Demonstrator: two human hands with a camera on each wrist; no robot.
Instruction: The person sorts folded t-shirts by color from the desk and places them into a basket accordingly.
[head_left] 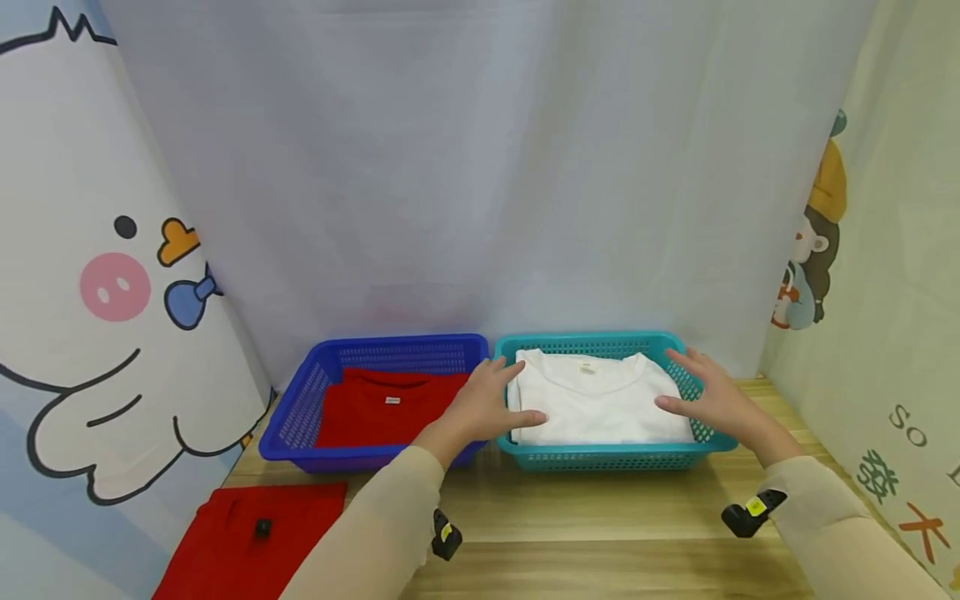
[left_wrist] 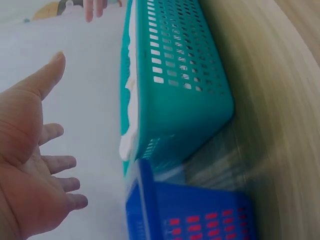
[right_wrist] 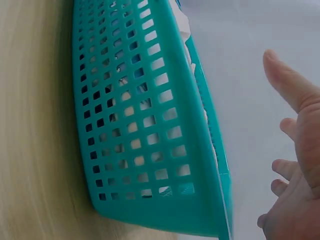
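Note:
A folded white shirt [head_left: 592,400] lies in the teal basket [head_left: 611,460], its neckline toward the back. Over the basket's left side hovers my left hand [head_left: 487,400], fingers spread and thumb pointing inward above the shirt's edge. My right hand [head_left: 708,396] is held the same way over the right side. Both wrist views show the hands raised above the basket rim with nothing in them; the left hand [left_wrist: 37,160] and right hand [right_wrist: 300,155] have their fingers extended. A folded red shirt [head_left: 393,408] lies in the blue basket [head_left: 300,454] beside the teal one.
Another red garment [head_left: 247,542] lies on the wooden table [head_left: 585,533] at the front left, with a small black object [head_left: 262,528] on it. A pale curtain [head_left: 480,167] hangs right behind the baskets. Printed side curtains flank the table.

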